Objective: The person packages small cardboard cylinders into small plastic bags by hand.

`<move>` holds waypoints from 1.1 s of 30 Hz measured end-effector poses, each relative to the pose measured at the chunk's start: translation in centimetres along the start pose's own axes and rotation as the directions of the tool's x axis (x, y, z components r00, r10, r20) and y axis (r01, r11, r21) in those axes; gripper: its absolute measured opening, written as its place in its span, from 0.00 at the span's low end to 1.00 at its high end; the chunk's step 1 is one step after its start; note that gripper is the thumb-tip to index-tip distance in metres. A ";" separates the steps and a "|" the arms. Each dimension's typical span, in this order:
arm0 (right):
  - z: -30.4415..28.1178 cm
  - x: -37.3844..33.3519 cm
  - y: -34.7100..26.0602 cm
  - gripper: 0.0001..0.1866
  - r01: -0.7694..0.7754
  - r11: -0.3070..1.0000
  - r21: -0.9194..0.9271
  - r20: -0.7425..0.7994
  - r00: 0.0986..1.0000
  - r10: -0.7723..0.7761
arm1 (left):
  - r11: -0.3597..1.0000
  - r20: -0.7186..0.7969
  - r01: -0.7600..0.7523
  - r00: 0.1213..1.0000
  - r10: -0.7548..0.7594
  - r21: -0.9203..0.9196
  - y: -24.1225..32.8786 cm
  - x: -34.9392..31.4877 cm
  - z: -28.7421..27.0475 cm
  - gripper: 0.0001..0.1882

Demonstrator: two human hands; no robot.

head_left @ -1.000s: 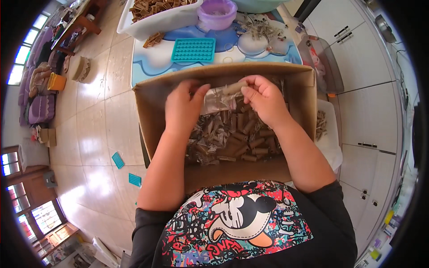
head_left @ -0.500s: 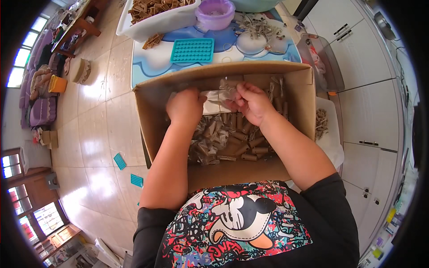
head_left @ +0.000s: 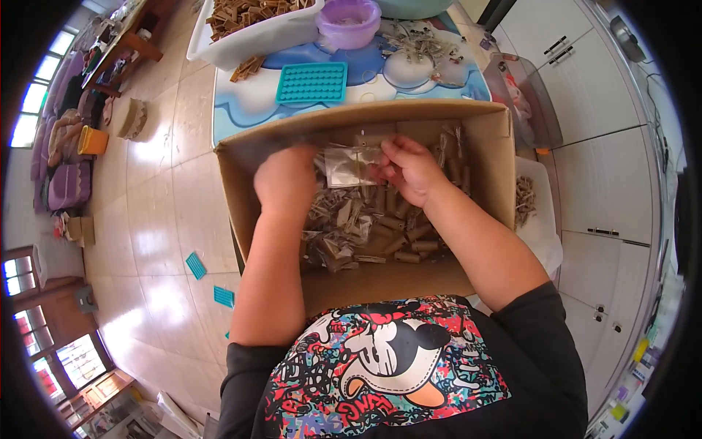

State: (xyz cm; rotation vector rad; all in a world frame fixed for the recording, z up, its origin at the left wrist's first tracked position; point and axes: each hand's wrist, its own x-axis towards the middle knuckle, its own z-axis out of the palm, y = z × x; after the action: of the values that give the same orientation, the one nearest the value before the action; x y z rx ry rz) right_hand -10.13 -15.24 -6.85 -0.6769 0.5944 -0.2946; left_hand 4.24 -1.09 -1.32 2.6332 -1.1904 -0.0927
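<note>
My right hand (head_left: 413, 172) pinches the right edge of a small clear plastic bag (head_left: 349, 170) over a large cardboard box (head_left: 395, 287). A brown cardboard tube (head_left: 371, 139) shows just above the bag; whether it is also gripped I cannot tell. To the bag's left is my left hand (head_left: 285, 183), smeared by motion, its fingers hidden from me. Below both hands, inside the box, lie loose brown tubes (head_left: 420, 233) and several packed clear bags (head_left: 340, 230).
Behind the box, a cloud-patterned table holds a teal tray (head_left: 313, 82), a white bin (head_left: 256, 36) of brown pieces, a purple bowl (head_left: 348, 25) and a pile of small metal-tipped parts (head_left: 424, 45). A clear plastic bin (head_left: 526, 102) stands at the right.
My left hand has moved left, away from the bag, uncovering more of it. My right hand stays nearly in place with the bag.
</note>
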 end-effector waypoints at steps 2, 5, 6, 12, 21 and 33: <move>0.4 -0.2 -0.2 0.04 0.021 1.000 0.002 -0.019 1.000 -0.021 | 0.989 -0.169 0.039 0.984 -0.062 -0.141 -0.2 0.1 -1.3 0.08; 2.1 -1.5 -1.4 0.06 0.115 0.989 -0.098 -0.030 0.993 -0.118 | 0.778 0.003 0.177 0.975 -0.220 -0.603 -0.4 -0.1 -2.9 0.07; 2.7 -1.9 -1.9 0.08 0.190 0.962 -0.196 -0.020 0.980 -0.197 | 0.529 0.177 0.303 0.945 -0.275 -0.793 -0.6 -0.2 -3.1 0.07; 3.9 -3.6 -3.0 0.12 0.514 0.727 -0.455 0.068 0.835 -0.547 | 0.277 0.252 0.307 0.943 -0.217 -0.910 0.5 -0.4 -3.6 0.05; 4.3 -4.1 -3.2 0.11 0.362 0.868 -0.339 0.085 0.931 -0.355 | 0.304 0.200 0.223 0.974 -0.106 -0.926 1.5 -0.9 -3.2 0.04; 3.9 -4.4 -4.9 0.09 0.151 0.838 -0.524 0.106 0.988 -0.112 | 0.216 0.495 0.466 0.862 0.109 -0.858 1.2 -1.1 -1.9 0.12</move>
State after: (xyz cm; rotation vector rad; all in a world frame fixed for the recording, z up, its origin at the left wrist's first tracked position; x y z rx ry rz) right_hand -11.62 -15.02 0.73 -1.2668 0.5643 -0.2318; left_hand 2.89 -0.64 0.73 1.5090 -0.4856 -1.1860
